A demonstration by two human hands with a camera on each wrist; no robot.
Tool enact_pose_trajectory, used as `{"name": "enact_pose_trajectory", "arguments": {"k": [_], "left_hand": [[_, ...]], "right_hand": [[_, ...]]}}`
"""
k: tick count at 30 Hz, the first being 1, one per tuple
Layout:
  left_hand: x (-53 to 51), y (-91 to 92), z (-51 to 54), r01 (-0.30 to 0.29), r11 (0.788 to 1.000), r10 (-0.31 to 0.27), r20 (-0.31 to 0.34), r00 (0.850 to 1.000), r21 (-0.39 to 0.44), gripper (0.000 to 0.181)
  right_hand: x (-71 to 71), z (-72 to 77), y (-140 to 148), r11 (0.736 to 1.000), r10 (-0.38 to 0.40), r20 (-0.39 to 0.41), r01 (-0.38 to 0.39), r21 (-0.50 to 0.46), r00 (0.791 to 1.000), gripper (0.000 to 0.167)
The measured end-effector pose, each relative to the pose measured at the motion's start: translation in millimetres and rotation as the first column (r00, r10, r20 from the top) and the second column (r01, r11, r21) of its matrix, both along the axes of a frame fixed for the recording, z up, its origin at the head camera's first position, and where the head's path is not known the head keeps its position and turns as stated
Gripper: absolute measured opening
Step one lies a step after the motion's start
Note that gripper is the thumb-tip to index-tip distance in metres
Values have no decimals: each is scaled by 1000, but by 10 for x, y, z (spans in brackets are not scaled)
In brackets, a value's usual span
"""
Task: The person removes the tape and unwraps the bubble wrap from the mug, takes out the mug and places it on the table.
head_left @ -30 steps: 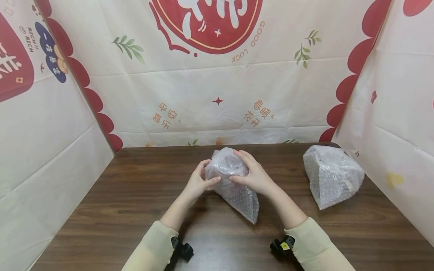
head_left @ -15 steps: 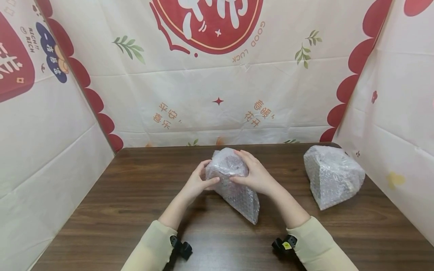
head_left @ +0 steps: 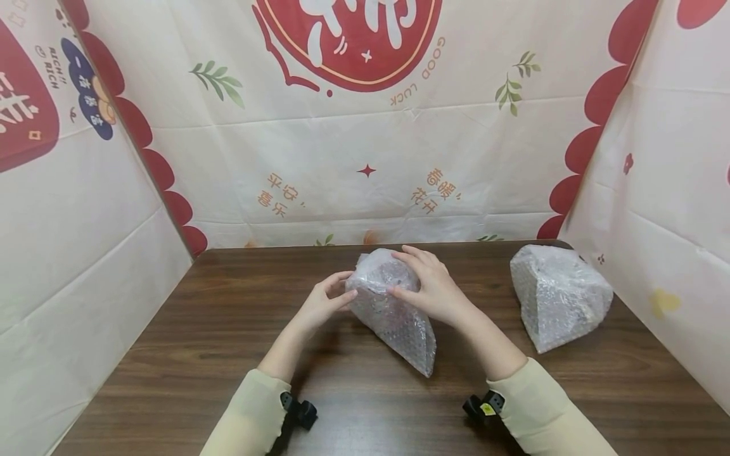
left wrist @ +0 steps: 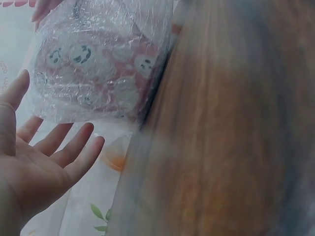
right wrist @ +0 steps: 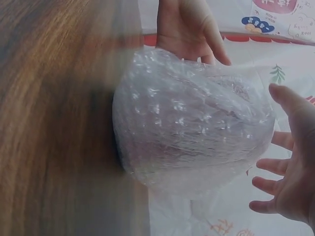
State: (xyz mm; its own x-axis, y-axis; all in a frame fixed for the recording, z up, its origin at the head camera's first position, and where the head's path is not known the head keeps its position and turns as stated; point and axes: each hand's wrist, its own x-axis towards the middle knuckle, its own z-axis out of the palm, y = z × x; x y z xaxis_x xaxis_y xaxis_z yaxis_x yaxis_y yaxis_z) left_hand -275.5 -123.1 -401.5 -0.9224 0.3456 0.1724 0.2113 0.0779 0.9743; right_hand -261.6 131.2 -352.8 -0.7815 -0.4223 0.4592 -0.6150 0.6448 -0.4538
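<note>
A bubble-wrapped bundle rests on the wooden table between both hands; in the left wrist view a pink and white pattern shows through the wrap. At its left side is my left hand, fingers spread and barely bent, thumb apart, at or just beside the wrap. My right hand is at its upper right, fingers spread and extended. The right wrist view shows this right hand with its fingers straight beside the wrap, not curled round it. Whether fingertips still touch is hard to tell.
Another bubble-wrapped bundle stands at the right side of the brown table. Printed cloth hangs behind the table and along both sides. A small black device is strapped at each wrist.
Both hands have loosened from the bundle: the left hand has drawn a little to the left, and the right has shifted slightly right with its fingers lifted. The bundle has stayed in place.
</note>
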Motion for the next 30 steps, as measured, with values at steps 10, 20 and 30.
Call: {"name": "enact_pose_trajectory", "arguments": {"k": [10, 20, 30], "left_hand": [[129, -33, 209, -40, 998, 44, -116, 992, 42, 34], [134, 39, 212, -115, 989, 129, -145, 981, 96, 25], [144, 109, 212, -193, 971, 200, -42, 979, 140, 23]], "right_hand": [[-40, 104, -89, 994, 110, -165, -108, 20, 980, 35], [-75, 246, -270, 970, 215, -204, -186, 154, 955, 20], [-192, 304, -388, 938, 288, -224, -228, 260, 931, 17]]}}
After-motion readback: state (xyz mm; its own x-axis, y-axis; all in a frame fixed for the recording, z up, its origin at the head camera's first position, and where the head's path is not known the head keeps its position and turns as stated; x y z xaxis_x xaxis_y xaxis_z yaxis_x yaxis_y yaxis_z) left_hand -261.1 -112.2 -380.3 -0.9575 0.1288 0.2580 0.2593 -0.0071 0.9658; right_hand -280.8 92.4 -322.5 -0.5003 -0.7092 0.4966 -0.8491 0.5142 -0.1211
